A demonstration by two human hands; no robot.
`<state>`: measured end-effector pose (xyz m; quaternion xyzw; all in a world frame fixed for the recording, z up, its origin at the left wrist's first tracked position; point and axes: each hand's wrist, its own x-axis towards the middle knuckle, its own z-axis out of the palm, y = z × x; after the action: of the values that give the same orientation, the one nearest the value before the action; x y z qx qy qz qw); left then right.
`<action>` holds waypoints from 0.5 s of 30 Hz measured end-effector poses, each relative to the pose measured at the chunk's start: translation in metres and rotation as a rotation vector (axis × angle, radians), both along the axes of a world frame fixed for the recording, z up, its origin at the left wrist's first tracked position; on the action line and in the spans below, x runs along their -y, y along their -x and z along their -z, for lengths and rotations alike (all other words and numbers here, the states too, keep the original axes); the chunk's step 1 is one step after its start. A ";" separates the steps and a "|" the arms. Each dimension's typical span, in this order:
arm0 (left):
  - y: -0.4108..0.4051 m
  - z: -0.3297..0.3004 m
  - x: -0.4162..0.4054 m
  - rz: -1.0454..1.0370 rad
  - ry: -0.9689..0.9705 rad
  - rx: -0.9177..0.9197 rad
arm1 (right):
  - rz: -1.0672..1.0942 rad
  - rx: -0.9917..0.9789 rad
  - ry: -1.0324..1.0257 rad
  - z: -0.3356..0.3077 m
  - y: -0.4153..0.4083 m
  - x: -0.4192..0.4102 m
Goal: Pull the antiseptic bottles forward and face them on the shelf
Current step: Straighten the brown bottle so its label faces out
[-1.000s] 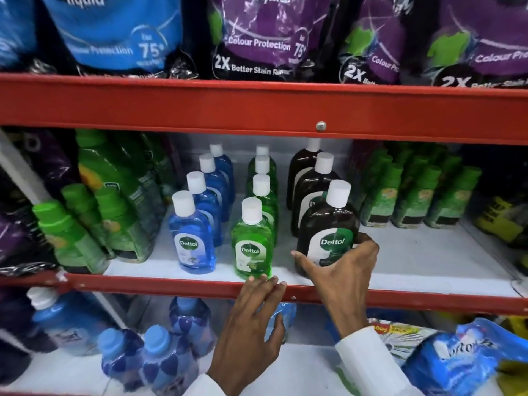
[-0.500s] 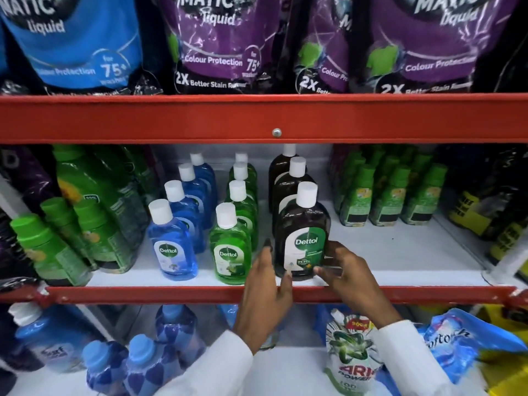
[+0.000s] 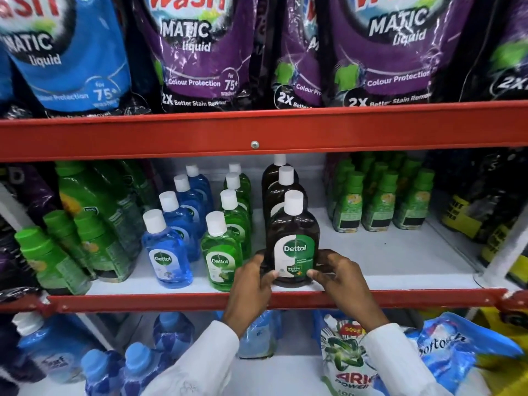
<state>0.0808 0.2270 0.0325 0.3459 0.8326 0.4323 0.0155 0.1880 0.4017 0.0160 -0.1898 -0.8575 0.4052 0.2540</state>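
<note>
A brown Dettol bottle (image 3: 293,238) with a white cap stands upright at the front edge of the white shelf (image 3: 385,261), its label facing me. My left hand (image 3: 251,284) grips its lower left side and my right hand (image 3: 338,277) its lower right. Two more brown bottles (image 3: 281,192) line up behind it. To the left stand a row of green Dettol bottles (image 3: 218,255) and a row of blue Dettol bottles (image 3: 167,252), each several deep, with the front ones near the edge.
Green-capped bottles (image 3: 380,207) are grouped at the right rear, others (image 3: 51,258) lean at the left. A red rail (image 3: 428,298) fronts the shelf, and another red rail (image 3: 257,132) runs above under detergent pouches (image 3: 197,52). Pouches and blue bottles (image 3: 134,367) fill the lower shelf.
My left hand rose from the red rail onto the brown bottle's left side. Both hands now hold the bottle, which sits closer to the shelf's front edge.
</note>
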 end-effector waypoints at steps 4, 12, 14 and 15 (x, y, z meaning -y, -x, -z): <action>0.001 0.002 0.000 -0.008 -0.005 -0.028 | 0.021 0.004 0.044 -0.001 -0.001 0.002; -0.035 -0.001 0.055 -0.174 -0.308 -0.195 | 0.351 -0.482 0.144 -0.013 -0.028 0.050; -0.045 -0.007 0.078 -0.232 -0.444 -0.248 | 0.337 -0.601 0.047 -0.015 -0.027 0.077; -0.043 -0.008 0.085 -0.266 -0.484 -0.257 | 0.291 -0.609 0.008 -0.015 -0.022 0.091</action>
<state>0.1240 0.1420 0.0409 0.2793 0.7386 0.5691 -0.2295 0.2098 0.3110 0.0313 -0.1813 -0.7047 0.4062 0.5528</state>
